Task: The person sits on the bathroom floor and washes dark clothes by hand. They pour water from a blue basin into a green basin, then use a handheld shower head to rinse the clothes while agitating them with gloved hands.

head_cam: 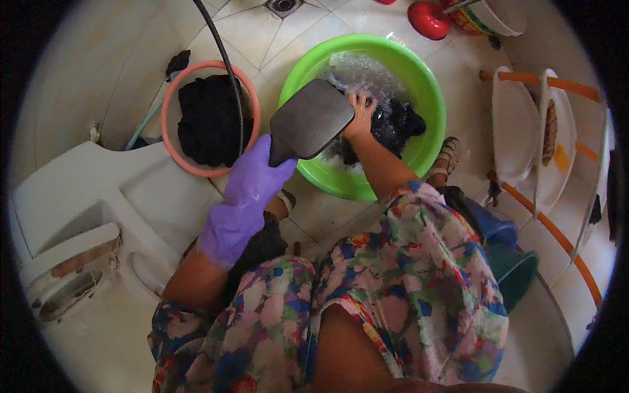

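Observation:
My left hand (254, 173) wears a purple rubber glove and grips the handle of a dark grey paddle-shaped tool (312, 119). Its broad, flat face covers the left part of a green plastic basin (439, 110). Inside that basin, my bare right hand (362, 114) is spread over wet black cloth (393, 130), fingers apart, not visibly grasping it. Foamy water (366, 69) surrounds the cloth. To the left stands a pink-rimmed basin (168, 140) holding a heap of black cloth (206, 120). A dark hose (227, 64) runs down across this heap.
At the upper left is a floor drain (284, 6) in the tiles. A white fixture (98, 172) stands at the left. On the right is a white shelf rack (513, 123) with orange bars. A green container (513, 277) sits below it. A red object (428, 20) lies beside a bucket (499, 17).

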Available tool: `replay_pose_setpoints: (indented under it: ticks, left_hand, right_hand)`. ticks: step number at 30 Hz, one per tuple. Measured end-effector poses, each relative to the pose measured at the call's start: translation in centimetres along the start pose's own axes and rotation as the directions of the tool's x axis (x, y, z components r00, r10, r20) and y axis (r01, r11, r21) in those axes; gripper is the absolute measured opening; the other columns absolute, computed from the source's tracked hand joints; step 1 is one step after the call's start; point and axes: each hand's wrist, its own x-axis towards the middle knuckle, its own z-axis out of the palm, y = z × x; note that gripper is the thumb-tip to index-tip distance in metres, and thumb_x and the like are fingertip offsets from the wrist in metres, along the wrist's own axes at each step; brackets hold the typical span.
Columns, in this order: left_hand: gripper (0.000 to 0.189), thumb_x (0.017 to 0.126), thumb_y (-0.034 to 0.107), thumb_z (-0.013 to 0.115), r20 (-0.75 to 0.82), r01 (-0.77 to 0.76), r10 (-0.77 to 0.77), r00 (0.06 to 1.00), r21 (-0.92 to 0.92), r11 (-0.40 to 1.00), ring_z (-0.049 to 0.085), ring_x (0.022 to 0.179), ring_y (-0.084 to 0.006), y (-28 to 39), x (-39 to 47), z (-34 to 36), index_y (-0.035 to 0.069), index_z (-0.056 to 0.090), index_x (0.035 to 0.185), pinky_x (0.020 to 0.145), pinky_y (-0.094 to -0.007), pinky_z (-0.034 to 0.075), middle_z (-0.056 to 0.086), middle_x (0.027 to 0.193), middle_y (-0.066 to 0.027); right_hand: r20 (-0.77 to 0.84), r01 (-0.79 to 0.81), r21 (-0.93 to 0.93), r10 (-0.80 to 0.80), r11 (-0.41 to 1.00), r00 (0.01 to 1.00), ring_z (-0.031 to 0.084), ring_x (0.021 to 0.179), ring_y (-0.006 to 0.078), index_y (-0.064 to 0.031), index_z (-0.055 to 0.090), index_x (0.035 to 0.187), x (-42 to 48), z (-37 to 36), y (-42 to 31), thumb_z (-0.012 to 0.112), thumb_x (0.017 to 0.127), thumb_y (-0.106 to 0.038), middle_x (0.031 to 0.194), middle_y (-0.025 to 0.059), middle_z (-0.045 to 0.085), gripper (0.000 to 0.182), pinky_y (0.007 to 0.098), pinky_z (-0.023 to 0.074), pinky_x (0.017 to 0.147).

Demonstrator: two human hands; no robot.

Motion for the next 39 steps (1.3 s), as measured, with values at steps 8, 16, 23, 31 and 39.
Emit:
replay_pose_setpoints:
  ticks: [8, 16, 23, 31, 39]
  left_hand:
    - [0.057, 0.079, 0.03, 0.08, 0.074, -0.087, 0.073, 0.995, 0.209, 0.974, 0.068, 0.099, -0.0355, 2.8, -1.0, -2.3, 0.002, 0.057, 0.124, 0.083, -0.0417, 0.053, 0.069, 0.106, -0.0209]
    - [0.049, 0.081, 0.033, 0.076, 0.085, -0.316, 0.307, 0.948, 0.134, 0.939, 0.066, 0.097, -0.0392, -1.2, -1.6, -1.6, 0.001, 0.057, 0.113, 0.081, -0.0449, 0.051, 0.067, 0.102, -0.0227]
    - [0.044, 0.082, 0.031, 0.074, 0.038, -0.576, 0.577, 0.816, 0.139, 0.806, 0.064, 0.093, -0.0417, -6.6, -0.3, 0.7, 0.001, 0.056, 0.108, 0.079, -0.0489, 0.049, 0.065, 0.097, -0.0225]
    - [0.043, 0.08, 0.031, 0.074, 0.015, -0.544, 0.556, 0.831, 0.227, 0.808, 0.063, 0.093, -0.0428, -7.0, 0.1, 3.4, 0.003, 0.056, 0.108, 0.08, -0.0513, 0.049, 0.064, 0.098, -0.0238]
    - [0.045, 0.084, 0.036, 0.07, -0.047, -0.223, 0.247, 0.968, 0.291, 0.93, 0.065, 0.091, -0.0424, -3.8, 3.8, 1.5, 0.003, 0.055, 0.111, 0.079, -0.0496, 0.051, 0.066, 0.099, -0.0237]
  right_hand:
    - [-0.014, 0.038, 0.067, -0.037, 0.997, 0.999, 0.058, 0.113, 0.0345, -0.018, 0.067, 0.115, 5.6, 2.1, 3.5, 0.069, 0.08, -0.033, 0.115, 0.013, 0.065, 0.038, 0.0531, 0.0398, 0.1]
    - [-0.332, 0.028, 0.52, 0.172, 0.854, 0.927, 0.059, 0.102, 0.0386, -0.011, 0.068, 0.103, 1.7, -2.2, 3.4, 0.075, 0.074, -0.026, 0.105, 0.017, 0.064, 0.033, 0.0491, 0.0449, 0.089]
    - [-0.546, 0.196, 0.501, 0.133, 0.843, 0.827, 0.063, 0.092, 0.0339, -0.0043, 0.072, 0.094, -11.7, -2.6, 3.9, 0.081, 0.071, -0.023, 0.09, 0.0157, 0.066, 0.03, 0.041, 0.0501, 0.086]
    - [-0.354, -0.04, 0.581, 0.297, 0.813, 0.887, 0.054, 0.118, 0.0334, -0.0095, 0.065, 0.121, -10.7, -6.2, -1.0, 0.069, 0.083, -0.049, 0.131, 0.0152, 0.057, 0.055, 0.0447, 0.0424, 0.1]
    - [-0.137, -0.207, 0.0, 0.205, 0.978, 0.969, 0.019, 0.146, 0.0395, -0.0271, 0.042, 0.147, -2.7, 3.5, -3.1, 0.073, 0.073, -0.06, 0.16, 0.0131, 0.023, 0.087, 0.0792, 0.0207, 0.102]
